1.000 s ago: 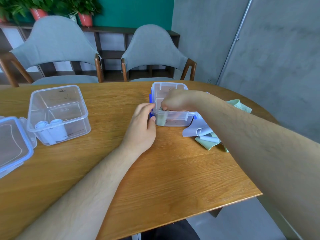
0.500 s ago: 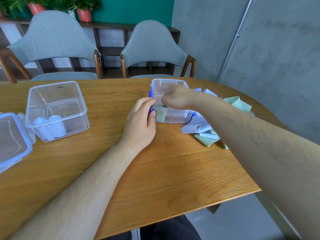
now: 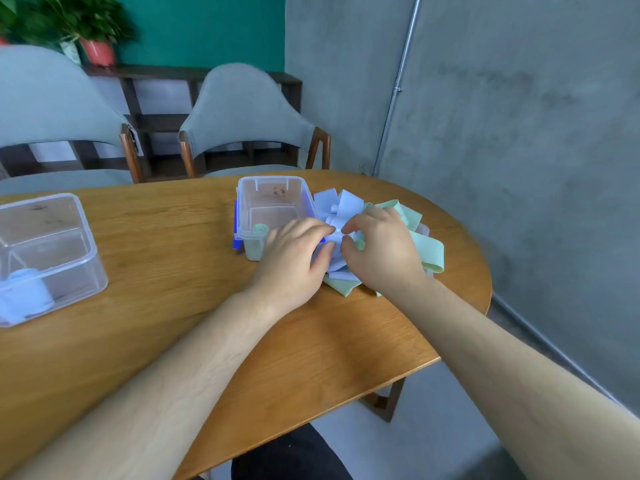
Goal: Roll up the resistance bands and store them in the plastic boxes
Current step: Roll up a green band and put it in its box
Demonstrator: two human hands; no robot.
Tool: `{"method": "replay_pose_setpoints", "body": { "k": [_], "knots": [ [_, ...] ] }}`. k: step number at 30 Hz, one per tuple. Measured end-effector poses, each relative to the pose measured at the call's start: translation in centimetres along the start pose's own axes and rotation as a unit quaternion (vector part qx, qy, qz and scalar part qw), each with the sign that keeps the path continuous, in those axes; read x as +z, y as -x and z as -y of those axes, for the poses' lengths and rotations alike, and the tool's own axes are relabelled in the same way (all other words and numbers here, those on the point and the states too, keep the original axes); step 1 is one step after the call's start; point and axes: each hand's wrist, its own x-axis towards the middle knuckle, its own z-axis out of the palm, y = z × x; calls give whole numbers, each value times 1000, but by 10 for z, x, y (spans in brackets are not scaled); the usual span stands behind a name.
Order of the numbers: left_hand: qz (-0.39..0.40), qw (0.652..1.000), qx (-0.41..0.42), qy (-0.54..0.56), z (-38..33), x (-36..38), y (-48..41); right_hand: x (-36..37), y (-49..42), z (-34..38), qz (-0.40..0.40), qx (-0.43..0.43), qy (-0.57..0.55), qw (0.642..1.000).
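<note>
In the head view, a small clear box [image 3: 277,184] with blue clips is seen on the wooden counter [image 3: 166,271]. One rolled green band [image 3: 260,230] is stood on end inside it, in the near left corner.

Just to the right of the box, a heap of loose bands [image 3: 427,249] is spread out, with pale blue ones next to the box and green ones farther right. The left hand [image 3: 289,261] is held in front of the box's near right corner. The right hand [image 3: 381,252] is laid over the heap, just right of the box.

A pale blue band [image 3: 334,221] is pinched between the two hands. The left fingers [image 3: 311,228] are curled onto it from one side, and the right fingers [image 3: 362,220] and thumb are bent round it from the other.

Well to the left of the box, a bigger clear box [image 3: 69,220] is seen with pale blue rolls [image 3: 26,297] inside. Behind the small box, past the counter's far edge, two grey chairs [image 3: 242,112] are placed.
</note>
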Motion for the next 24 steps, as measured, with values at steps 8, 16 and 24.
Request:
{"method": "replay_pose_setpoints", "body": {
  "k": [8, 16, 24],
  "knots": [
    [63, 997, 15, -44, -36, 31, -41, -21, -14, -63, 109, 160, 106, 975],
    [150, 987, -16, -50, -60, 58, -75, -33, -12, -91, 143, 153, -33, 977],
    [71, 983, -43, 165, -82, 54, -101, -82, -7, -102, 22, 87, -149, 985]
  ]
}}
